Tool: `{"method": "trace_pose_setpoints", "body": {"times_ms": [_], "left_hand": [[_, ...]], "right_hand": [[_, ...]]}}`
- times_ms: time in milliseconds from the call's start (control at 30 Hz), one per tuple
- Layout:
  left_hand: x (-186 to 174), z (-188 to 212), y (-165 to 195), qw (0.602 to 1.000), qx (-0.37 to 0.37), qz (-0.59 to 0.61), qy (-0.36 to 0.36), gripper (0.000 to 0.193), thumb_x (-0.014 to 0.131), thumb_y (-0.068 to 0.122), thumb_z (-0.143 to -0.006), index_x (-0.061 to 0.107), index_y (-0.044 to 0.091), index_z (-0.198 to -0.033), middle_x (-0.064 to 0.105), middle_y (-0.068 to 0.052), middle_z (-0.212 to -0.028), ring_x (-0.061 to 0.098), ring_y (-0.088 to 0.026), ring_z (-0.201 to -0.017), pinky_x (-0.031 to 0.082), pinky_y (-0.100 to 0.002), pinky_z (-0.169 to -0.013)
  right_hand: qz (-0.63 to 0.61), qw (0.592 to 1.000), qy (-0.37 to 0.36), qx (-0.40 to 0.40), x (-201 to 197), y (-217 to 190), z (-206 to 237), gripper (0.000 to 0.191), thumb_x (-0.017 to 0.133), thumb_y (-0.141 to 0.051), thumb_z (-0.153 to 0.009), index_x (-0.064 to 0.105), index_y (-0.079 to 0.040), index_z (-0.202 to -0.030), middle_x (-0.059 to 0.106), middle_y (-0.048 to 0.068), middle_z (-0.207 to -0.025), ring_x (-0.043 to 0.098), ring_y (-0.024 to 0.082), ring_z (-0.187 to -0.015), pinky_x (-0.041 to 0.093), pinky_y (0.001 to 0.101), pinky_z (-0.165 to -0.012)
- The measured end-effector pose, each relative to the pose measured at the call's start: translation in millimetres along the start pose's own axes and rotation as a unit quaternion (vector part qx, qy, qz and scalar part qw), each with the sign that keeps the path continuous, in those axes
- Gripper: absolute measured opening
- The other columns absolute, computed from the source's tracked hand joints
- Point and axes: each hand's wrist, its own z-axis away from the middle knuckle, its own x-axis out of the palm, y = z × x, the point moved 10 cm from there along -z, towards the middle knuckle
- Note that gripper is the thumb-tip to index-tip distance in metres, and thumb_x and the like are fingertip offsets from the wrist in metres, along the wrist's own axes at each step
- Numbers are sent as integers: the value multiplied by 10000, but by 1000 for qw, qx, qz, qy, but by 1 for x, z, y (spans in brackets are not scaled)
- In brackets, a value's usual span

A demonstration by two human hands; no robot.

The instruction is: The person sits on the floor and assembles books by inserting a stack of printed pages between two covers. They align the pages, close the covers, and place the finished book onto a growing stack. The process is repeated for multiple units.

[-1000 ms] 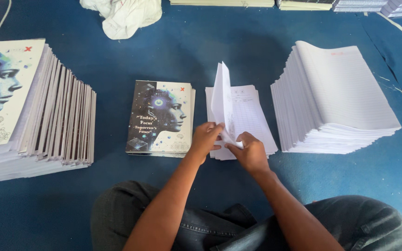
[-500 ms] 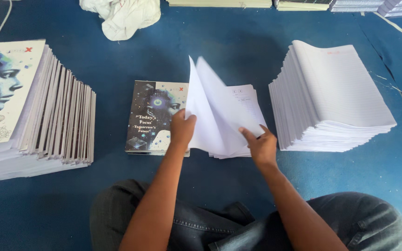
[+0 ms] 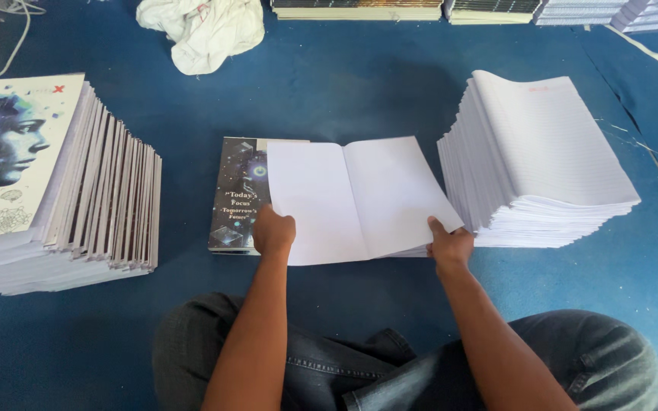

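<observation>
A white folded sheet bundle lies spread open and flat in front of me, its blank pages facing up. My left hand grips its lower left edge. My right hand pinches its lower right corner. The left page partly covers a dark printed cover lying on the blue floor.
A tall stack of white lined page bundles stands to the right. A fanned stack of finished notebooks with printed face covers sits at the left. A crumpled white cloth and more stacks lie at the far edge. My crossed legs are below.
The white bundle, held upright and half folded a second ago, has been opened out and laid flat. My hands moved apart to its two lower corners.
</observation>
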Motion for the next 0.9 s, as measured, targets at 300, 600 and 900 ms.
{"method": "trace_pose_setpoints", "body": {"times_ms": [300, 600, 900], "left_hand": [[-11, 16, 14, 998, 38, -46, 23, 409, 653, 139, -871, 628, 66, -1272, 690, -193, -1260, 653, -393, -1184, 539, -499, -964], [-39, 46, 66, 972, 182, -45, 144, 626, 758, 222, -776, 548, 33, -1335, 548, -225, -1250, 495, -393, -1221, 451, -561, -931], [-6, 46, 73, 963, 257, 34, 74, 564, 715, 187, -832, 545, 34, -1346, 607, -199, -1178, 581, -362, -1122, 486, -470, -964]], "right_hand": [[380, 912, -153, 16, 9, -36, 58, 694, 638, -590, -928, 690, 84, -770, 707, 179, -677, 709, 248, -556, 604, 370, -542], [430, 834, -104, -330, 20, -170, 90, 354, 747, -422, -867, 758, -70, -831, 758, 120, -743, 734, 268, -695, 586, 421, -724], [433, 782, 33, -447, -24, -256, 75, 266, 816, -309, -885, 748, -72, -985, 748, 126, -947, 720, 297, -820, 575, 435, -736]]}}
